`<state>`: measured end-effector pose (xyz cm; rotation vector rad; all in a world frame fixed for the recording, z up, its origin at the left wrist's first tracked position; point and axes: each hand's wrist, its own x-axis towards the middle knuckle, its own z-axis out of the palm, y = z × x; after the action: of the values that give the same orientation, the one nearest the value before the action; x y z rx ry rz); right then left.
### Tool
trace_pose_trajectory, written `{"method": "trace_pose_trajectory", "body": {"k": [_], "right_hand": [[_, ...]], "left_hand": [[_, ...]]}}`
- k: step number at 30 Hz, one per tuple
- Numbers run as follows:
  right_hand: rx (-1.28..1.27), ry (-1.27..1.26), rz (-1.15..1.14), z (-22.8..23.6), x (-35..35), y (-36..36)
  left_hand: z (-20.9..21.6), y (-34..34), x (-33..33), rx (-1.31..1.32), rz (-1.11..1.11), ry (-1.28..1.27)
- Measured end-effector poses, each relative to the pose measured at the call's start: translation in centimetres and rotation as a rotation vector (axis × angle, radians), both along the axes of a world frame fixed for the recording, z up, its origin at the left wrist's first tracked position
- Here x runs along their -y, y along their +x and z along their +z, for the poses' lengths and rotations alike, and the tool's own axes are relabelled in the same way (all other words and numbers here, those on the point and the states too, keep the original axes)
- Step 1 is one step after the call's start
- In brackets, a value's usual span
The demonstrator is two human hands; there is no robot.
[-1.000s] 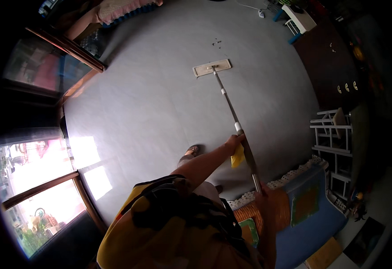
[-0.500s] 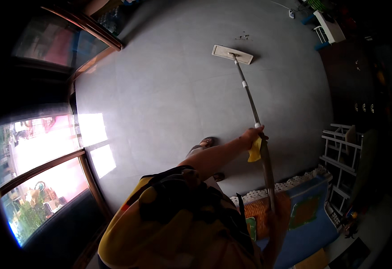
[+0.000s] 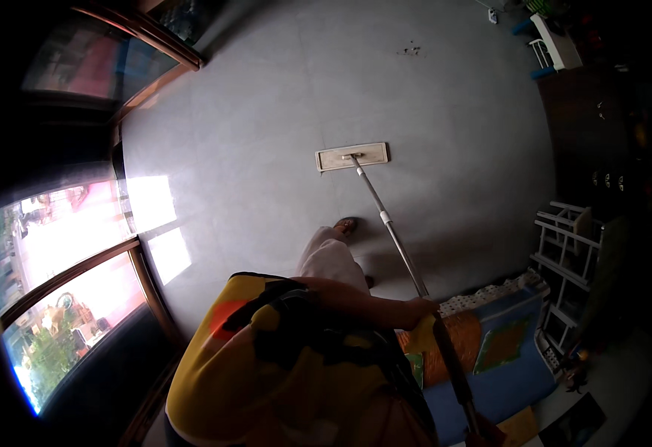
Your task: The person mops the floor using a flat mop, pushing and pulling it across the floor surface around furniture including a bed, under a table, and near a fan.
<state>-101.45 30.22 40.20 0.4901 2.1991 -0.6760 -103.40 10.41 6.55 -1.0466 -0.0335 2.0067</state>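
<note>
1. Flat mop [image 3: 352, 156]: its pale rectangular head lies flat on the grey floor [image 3: 281, 112], ahead of my foot [image 3: 345, 223].
2. Metal handle [image 3: 393, 238]: slants from the head back to me.
3. My left hand [image 3: 421, 307]: fingers wrapped around the handle.
4. My right hand [image 3: 482, 436]: at the handle's top end; finger state cannot be determined.

Beige mop head [image 3: 351, 156], silver handle [image 3: 393, 235], grey floor [image 3: 266, 127], yellow-and-black patterned shirt [image 3: 281, 365], perhaps blue mat [image 3: 516, 372].
</note>
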Motion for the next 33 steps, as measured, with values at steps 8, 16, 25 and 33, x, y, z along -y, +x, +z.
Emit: {"method": "trace_pose_trajectory", "body": {"k": [8,16,25,33], "right_hand": [[-0.024,-0.191,-0.137,-7.3,6.2,2.3],[-0.115,-0.508,-0.220,-17.9,15.1,-3.7],[-0.046,-0.681,-0.004,-22.1,24.0,-15.5],[0.056,-0.370,0.173,-13.4,14.5,-25.7]], "left_hand": [[-14.3,-1.2,3.7,-1.169,-0.428,-0.882],[-17.0,-13.5,16.8,-1.330,-0.651,-1.675],[-24.7,-27.4,26.6,-0.683,-0.052,-1.221],[-9.5,-30.2,16.1,-0.169,0.150,-0.811]]}}
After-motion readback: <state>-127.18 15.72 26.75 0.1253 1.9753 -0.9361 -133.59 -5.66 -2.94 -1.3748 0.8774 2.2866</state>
